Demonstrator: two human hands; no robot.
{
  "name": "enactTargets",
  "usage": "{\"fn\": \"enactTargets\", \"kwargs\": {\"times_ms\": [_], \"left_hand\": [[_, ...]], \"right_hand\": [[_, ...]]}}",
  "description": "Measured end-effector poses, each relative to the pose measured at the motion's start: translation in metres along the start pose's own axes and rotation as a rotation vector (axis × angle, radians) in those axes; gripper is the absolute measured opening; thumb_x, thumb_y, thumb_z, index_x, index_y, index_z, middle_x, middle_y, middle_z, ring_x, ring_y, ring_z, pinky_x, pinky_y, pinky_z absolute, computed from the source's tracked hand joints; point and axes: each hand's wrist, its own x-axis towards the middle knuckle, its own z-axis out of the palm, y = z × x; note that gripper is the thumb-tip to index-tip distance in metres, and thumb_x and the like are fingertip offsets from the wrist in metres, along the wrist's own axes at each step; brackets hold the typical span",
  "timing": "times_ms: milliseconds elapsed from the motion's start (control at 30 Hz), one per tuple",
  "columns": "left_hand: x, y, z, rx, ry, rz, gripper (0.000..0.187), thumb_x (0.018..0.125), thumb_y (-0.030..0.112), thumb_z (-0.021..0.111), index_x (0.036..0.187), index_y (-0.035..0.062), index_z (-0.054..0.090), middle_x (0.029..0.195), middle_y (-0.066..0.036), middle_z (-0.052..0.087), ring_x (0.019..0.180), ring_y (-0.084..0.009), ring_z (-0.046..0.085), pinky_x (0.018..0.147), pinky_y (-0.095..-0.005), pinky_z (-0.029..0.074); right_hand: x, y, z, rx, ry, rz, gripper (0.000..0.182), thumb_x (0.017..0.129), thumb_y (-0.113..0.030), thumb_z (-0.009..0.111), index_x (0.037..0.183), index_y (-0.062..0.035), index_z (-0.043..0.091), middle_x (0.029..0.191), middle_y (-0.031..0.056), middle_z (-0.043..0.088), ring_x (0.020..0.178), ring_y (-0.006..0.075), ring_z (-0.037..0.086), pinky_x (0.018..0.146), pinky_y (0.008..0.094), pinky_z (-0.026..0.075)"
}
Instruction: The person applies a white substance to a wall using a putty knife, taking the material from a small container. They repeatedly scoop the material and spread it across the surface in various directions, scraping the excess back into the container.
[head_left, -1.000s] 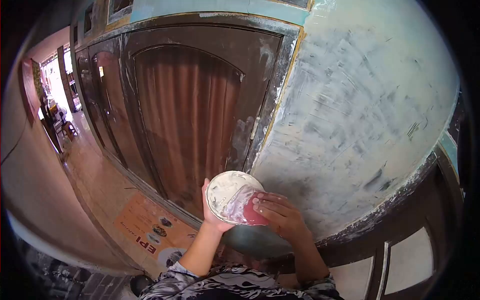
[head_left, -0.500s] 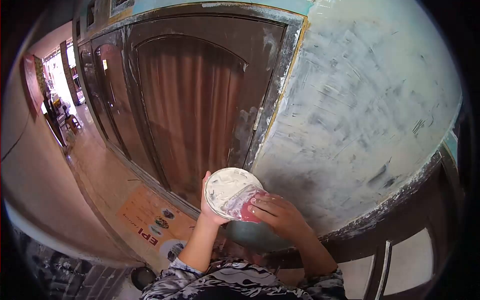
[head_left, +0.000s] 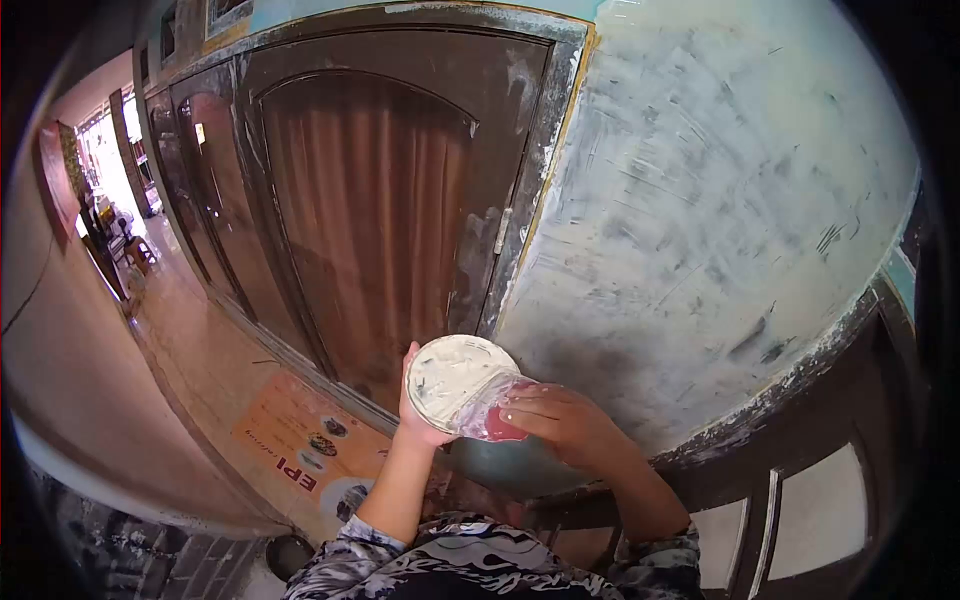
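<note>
A round container (head_left: pixel 452 376) filled with whitish paste rests in my left hand (head_left: pixel 422 424), whose fingers wrap its left side and underside. My right hand (head_left: pixel 560 420) is closed on a red scraper (head_left: pixel 504 418) smeared with white paste. The scraper's wide edge lies over the lower right part of the paste surface. Beyond the hands, the wall (head_left: pixel 700 220) carries patchy white and grey paste.
A dark wooden door frame (head_left: pixel 510 210) with brown curtains (head_left: pixel 370 200) behind its panel stands ahead. An orange printed banner (head_left: pixel 300 435) lies on the floor at the left. Dark wooden panels (head_left: pixel 760 540) are at the lower right.
The scraper and my right hand have shifted slightly right against the container. The whole view has turned a little, so the door and wall appear further left.
</note>
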Motion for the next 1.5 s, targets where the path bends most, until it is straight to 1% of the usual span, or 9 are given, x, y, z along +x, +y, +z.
{"fn": "enactTargets", "kwargs": {"times_ms": [767, 967, 1000, 1167, 1233, 1267, 1300, 1367, 1500], "left_hand": [[0.002, 0.0, -0.019, -0.038, 0.026, -0.029, 0.082, 0.096, 0.069, 0.039, 0.139, 0.0012, 0.056, 0.143, -0.023, 0.055, 0.13, -0.0425, 0.053, 0.11, -0.0569, 0.04], [-0.003, 0.002, -0.011, -0.096, -0.21, -0.229, 0.092, 0.091, 0.078, 0.036, 0.149, 0.0069, 0.045, 0.153, -0.023, 0.043, 0.134, -0.0525, 0.045, 0.099, -0.0807, 0.033], [-0.002, 0.003, -0.01, -0.115, -0.123, -0.241, 0.096, 0.088, 0.081, 0.036, 0.152, 0.0101, 0.041, 0.156, -0.024, 0.037, 0.135, -0.0563, 0.041, 0.091, -0.0891, 0.028], [-0.002, -0.004, -0.005, -0.011, -0.103, -0.227, 0.091, 0.09, 0.078, 0.039, 0.151, 0.0114, 0.043, 0.155, -0.023, 0.041, 0.134, -0.0546, 0.043, 0.092, -0.0883, 0.028], [-0.001, -0.008, -0.002, -0.143, -0.135, -0.246, 0.088, 0.091, 0.077, 0.037, 0.15, 0.0117, 0.046, 0.153, -0.021, 0.045, 0.134, -0.0539, 0.044, 0.093, -0.0885, 0.026], [0.0, -0.01, -0.001, -0.065, -0.138, -0.246, 0.085, 0.092, 0.076, 0.036, 0.149, 0.0129, 0.048, 0.152, -0.019, 0.047, 0.134, -0.0533, 0.044, 0.093, -0.0885, 0.025], [0.0, -0.01, -0.002, -0.064, -0.14, -0.249, 0.085, 0.092, 0.076, 0.036, 0.149, 0.0129, 0.048, 0.152, -0.019, 0.047, 0.134, -0.0533, 0.044, 0.093, -0.0885, 0.025], [0.001, -0.013, -0.003, -0.009, -0.118, -0.239, 0.084, 0.092, 0.075, 0.036, 0.149, 0.0144, 0.048, 0.152, -0.018, 0.046, 0.134, -0.0536, 0.044, 0.093, -0.0887, 0.025], [0.002, -0.015, -0.003, 0.008, -0.148, -0.268, 0.085, 0.091, 0.076, 0.037, 0.149, 0.0153, 0.048, 0.153, -0.018, 0.046, 0.133, -0.0538, 0.045, 0.093, -0.0876, 0.027]], "right_hand": [[0.001, 0.002, -0.007, 0.067, -0.01, 0.022, 0.049, 0.076, 0.005, 0.063, 0.123, -0.0079, 0.064, 0.124, 0.0111, 0.066, 0.12, 0.0319, 0.06, 0.107, 0.044, 0.047], [0.002, 0.009, -0.007, 0.127, 0.007, 0.066, 0.047, 0.075, 0.009, 0.063, 0.118, -0.0088, 0.068, 0.122, 0.0113, 0.068, 0.112, 0.0333, 0.064, 0.102, 0.0426, 0.051], [0.002, 0.011, -0.005, 0.248, 0.103, 0.114, 0.045, 0.077, 0.01, 0.062, 0.117, -0.0093, 0.069, 0.118, 0.0117, 0.07, 0.107, 0.032, 0.067, 0.099, 0.0395, 0.052], [-0.006, 0.035, 0.015, 0.663, 0.336, 0.372, 0.034, 0.088, 0.011, 0.059, 0.116, -0.0057, 0.07, 0.106, 0.0099, 0.075, 0.096, 0.0231, 0.072, 0.088, 0.0317, 0.055], [0.002, 0.027, 0.004, 0.764, 0.38, 0.658, 0.023, 0.096, 0.007, 0.057, 0.114, 0.0002, 0.069, 0.101, 0.0069, 0.075, 0.096, 0.0169, 0.07, 0.082, 0.0317, 0.055], [0.003, 0.034, 0.01, 0.946, 0.448, 0.549, 0.018, 0.099, 0.004, 0.057, 0.114, 0.0055, 0.067, 0.101, 0.0064, 0.073, 0.095, 0.0153, 0.069, 0.08, 0.0327, 0.057], [0.002, 0.04, 0.014, 0.943, 0.451, 0.549, 0.018, 0.099, 0.004, 0.057, 0.114, 0.0055, 0.067, 0.101, 0.0064, 0.073, 0.095, 0.0153, 0.069, 0.08, 0.0327, 0.057], [-0.002, 0.046, 0.02, 1.356, 0.54, 0.544, 0.021, 0.098, 0.0, 0.059, 0.118, 0.0061, 0.064, 0.107, 0.0105, 0.073, 0.095, 0.0164, 0.07, 0.085, 0.0312, 0.057], [-0.006, 0.044, 0.026, 1.489, 0.589, 0.575, 0.025, 0.099, 0.002, 0.055, 0.123, 0.0061, 0.061, 0.114, 0.0129, 0.07, 0.102, 0.0196, 0.07, 0.09, 0.0363, 0.059]]}}
